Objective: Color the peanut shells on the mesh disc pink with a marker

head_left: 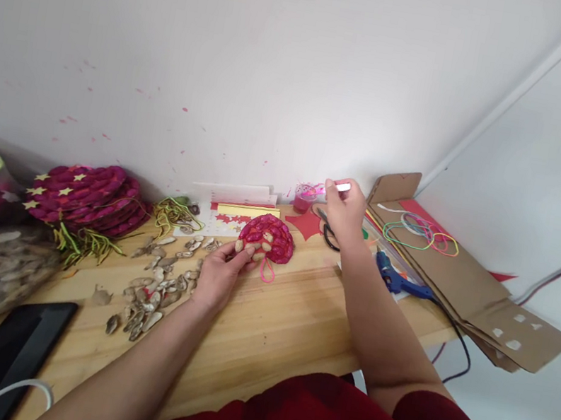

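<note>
Left hand [220,275] holds peanut-shell ornament [283,240], mostly magenta, some shells [268,238] apparently unpainted; right hand [343,212] grips paintbrush [342,187] at paint cup [303,204].

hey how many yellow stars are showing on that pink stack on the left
5 yellow stars on the pink stack: three down its left edge, two further in, one above the other. More may be hidden between or beneath layers.

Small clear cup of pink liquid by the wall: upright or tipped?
Upright: the small clear cup stands rim-up on the pale wooden table, pink liquid inside.
</note>
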Available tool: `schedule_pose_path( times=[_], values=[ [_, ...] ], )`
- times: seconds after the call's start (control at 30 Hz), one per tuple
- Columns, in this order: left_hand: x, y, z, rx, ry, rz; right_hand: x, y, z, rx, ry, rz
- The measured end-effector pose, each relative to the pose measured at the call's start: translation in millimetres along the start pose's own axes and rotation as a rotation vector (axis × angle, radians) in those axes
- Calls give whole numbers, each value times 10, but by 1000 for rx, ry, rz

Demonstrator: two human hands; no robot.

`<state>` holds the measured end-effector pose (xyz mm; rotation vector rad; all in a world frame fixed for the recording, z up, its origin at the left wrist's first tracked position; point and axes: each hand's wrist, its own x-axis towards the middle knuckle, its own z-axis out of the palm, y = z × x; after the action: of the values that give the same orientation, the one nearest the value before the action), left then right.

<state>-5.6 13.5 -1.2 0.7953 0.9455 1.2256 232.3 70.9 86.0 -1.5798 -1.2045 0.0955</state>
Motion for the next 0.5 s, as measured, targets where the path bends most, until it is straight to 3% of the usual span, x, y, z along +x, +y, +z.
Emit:
schedule_pose_path(
  times=[0.1,0.23,0.5],
  values=[
    [-8,-2,4,-8,11,7,-408,-122,-67,181,-122,-90],
    [-14,-25,-7,41,-5,26,-810,-228,-72,247,-214,-213],
    [5,-88,-48,126,-17,74,-900,-185,-36,198,-233,-351]
  ],
)
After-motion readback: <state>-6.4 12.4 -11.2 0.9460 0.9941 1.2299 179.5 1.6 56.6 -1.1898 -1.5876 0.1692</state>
